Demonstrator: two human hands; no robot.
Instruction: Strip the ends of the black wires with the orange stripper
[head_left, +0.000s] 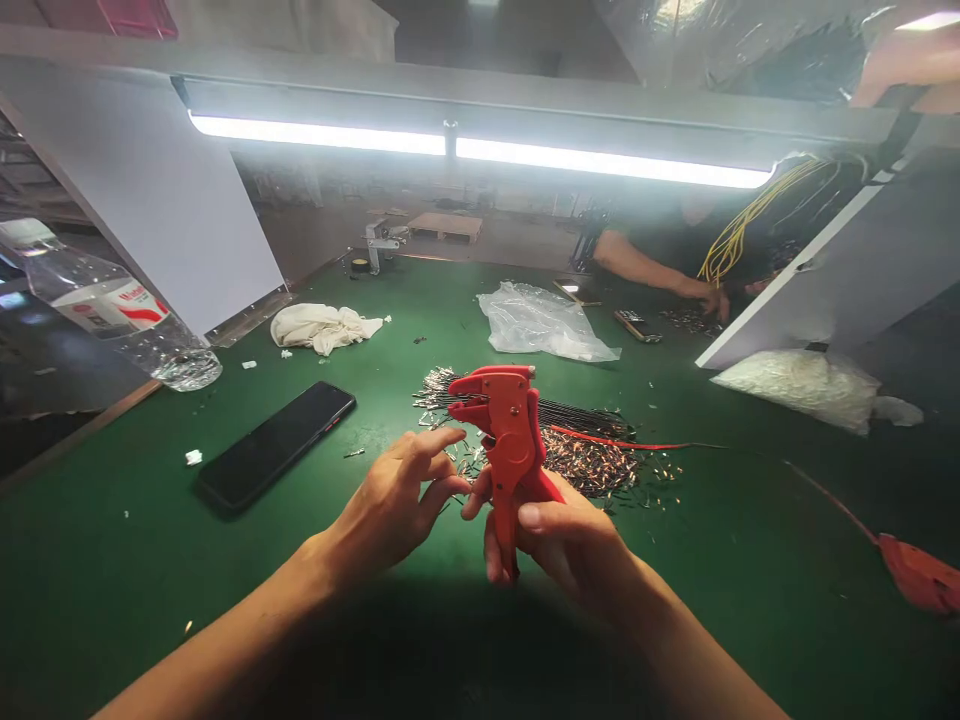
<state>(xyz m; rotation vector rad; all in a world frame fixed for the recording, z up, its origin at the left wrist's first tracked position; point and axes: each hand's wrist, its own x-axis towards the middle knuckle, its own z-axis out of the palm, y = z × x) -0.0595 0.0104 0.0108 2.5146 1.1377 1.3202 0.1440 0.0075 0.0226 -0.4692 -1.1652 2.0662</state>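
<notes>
My right hand [559,535] is wrapped round the handles of a red wire stripper [506,430], which stands upright with its jaws pointing left. My left hand [397,500] is just left of the tool, fingers loosely curled and apart, fingertips close to the stripper's body; I see nothing in it. Behind the tool lies a bundle of black wires [577,415] with one red wire [622,440] across it, and a scatter of small metal terminals [592,465] on the green table [112,560].
A black phone [274,445] lies at left, near a tipped water bottle [112,315] and a white cloth [322,325]. Clear plastic bags [540,320] [806,385] sit further back. Another person's arm [652,270] works at the far side. A second red tool [919,575] lies at right.
</notes>
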